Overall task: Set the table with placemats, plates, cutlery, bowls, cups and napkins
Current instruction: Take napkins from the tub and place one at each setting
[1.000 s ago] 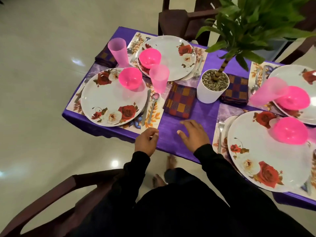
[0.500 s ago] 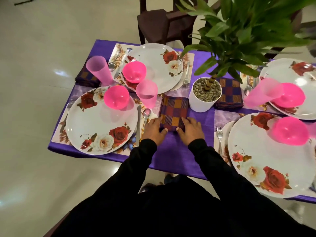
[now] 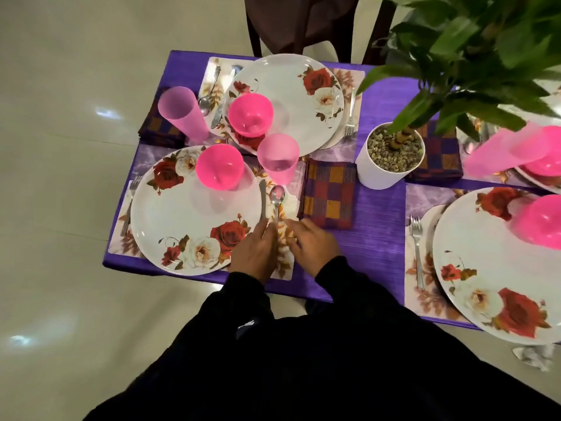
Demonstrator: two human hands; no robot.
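Beside the plate, the left hand pinches the knife and the right hand the spoon on the placemat, apparently straightening cutlery; next, align them parallel, near the napkin.

There is just one view, from the camera on my head, looking forward and steeply down over my own chest and dark sleeves. It sits close above the near edge of the desk, so my hands fall a little below the middle of the picture. The wide lens bends the edges: the floor spreads out on the left, a chair shows at the far side, and the plant leans in from the far right, cut off by the frame. The desk's right part runs out of view.
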